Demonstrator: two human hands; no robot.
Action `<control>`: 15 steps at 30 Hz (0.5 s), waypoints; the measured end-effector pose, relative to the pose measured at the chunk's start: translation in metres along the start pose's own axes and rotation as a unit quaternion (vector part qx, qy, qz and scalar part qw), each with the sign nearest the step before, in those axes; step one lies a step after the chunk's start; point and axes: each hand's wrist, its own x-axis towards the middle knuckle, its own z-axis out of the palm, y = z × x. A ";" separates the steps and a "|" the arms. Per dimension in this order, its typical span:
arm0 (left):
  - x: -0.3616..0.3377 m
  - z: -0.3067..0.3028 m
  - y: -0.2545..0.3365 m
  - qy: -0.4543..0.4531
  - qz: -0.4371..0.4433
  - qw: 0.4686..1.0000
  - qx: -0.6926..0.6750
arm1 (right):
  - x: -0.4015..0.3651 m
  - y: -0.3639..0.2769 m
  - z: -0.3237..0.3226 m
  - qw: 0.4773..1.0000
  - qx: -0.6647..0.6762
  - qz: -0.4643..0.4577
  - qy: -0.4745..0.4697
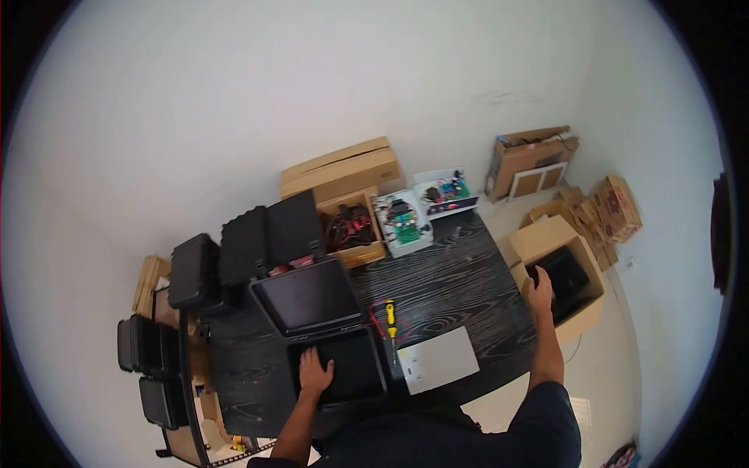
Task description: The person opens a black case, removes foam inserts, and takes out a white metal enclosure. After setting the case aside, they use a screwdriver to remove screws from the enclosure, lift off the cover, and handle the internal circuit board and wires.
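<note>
An open black hard case (374, 363) lies on the table in front of me, its lid (308, 296) tilted back. My left hand (315, 376) rests flat inside the case's base, fingers stretched out and holding nothing. Off the table's right side, my right hand (538, 292) reaches into an open cardboard box (587, 312). Its fingers curl at the near edge of a black plastic case (566, 269) in there; the exact grip is partly hidden. Right of the open case lie a yellow-handled screwdriver (391, 312) and a light grey panel (438, 360).
Along the table's back stand a wooden box of red and black cables (377, 254), two white housings with circuit boards (404, 226), and a long carton (343, 173). Black cases (195, 269) stack at the left. More cartons (616, 207) sit on the floor at right.
</note>
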 end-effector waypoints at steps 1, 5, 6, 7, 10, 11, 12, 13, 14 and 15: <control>0.002 0.001 -0.001 0.006 0.006 1.000 0.010 | -0.005 -0.014 -0.004 1.000 0.004 -0.015 0.005; 0.010 -0.010 -0.003 -0.002 0.042 0.998 0.050 | -0.031 -0.084 0.001 0.997 0.051 -0.064 -0.006; 0.014 -0.015 -0.003 -0.023 0.045 0.997 0.058 | -0.040 -0.101 0.005 0.994 0.077 -0.076 -0.017; 0.017 -0.020 -0.003 -0.044 0.050 0.996 0.067 | -0.047 -0.121 0.009 0.991 0.103 -0.087 -0.027; 0.022 -0.033 -0.006 -0.079 0.076 0.993 0.051 | -0.073 -0.201 0.013 0.977 0.129 -0.167 -0.029; 0.023 -0.037 -0.008 -0.085 0.086 0.992 0.040 | -0.082 -0.224 0.017 0.974 0.166 -0.134 -0.078; 0.022 -0.045 -0.009 -0.068 0.097 0.993 0.007 | -0.093 -0.245 0.021 0.966 0.202 -0.099 -0.128; 0.021 -0.055 -0.009 -0.051 0.107 0.993 -0.025 | -0.103 -0.265 0.024 0.956 0.208 -0.083 -0.191; 0.020 -0.066 -0.008 -0.033 0.118 0.991 -0.057 | -0.112 -0.281 0.026 0.942 0.213 -0.066 -0.252; 0.019 -0.083 -0.005 -0.047 0.110 0.989 -0.082 | -0.119 -0.287 0.033 0.898 0.252 -0.025 -0.359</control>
